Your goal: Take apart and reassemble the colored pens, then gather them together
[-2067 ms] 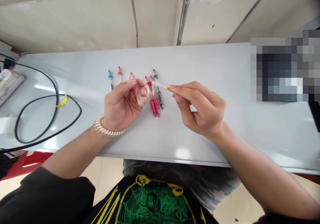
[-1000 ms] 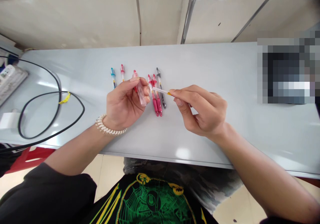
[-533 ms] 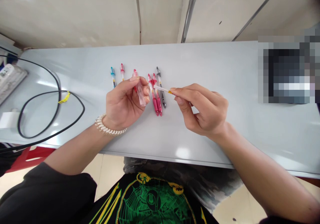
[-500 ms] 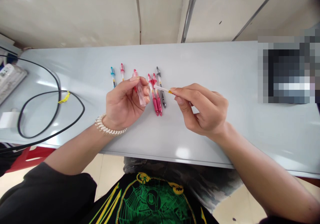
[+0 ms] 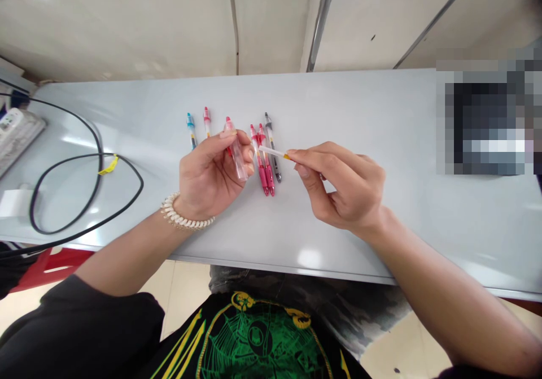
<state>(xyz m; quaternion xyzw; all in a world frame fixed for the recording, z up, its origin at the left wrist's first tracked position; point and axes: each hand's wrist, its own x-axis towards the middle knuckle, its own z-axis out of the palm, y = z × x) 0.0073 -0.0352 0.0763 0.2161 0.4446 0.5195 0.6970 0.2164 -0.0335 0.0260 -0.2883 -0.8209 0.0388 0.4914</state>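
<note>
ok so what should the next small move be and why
Perhaps turn the clear pinkish barrel so its lower end faces the thin white tube. The left hand holds the barrel with that end toward the person, while the right hand pinches the tube with its free end pointing at the barrel's side, so the two don't look lined up.

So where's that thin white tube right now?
Near the middle of the head view, the thin white tube is pinched by the right hand, its free end pointing toward the left hand.
</note>
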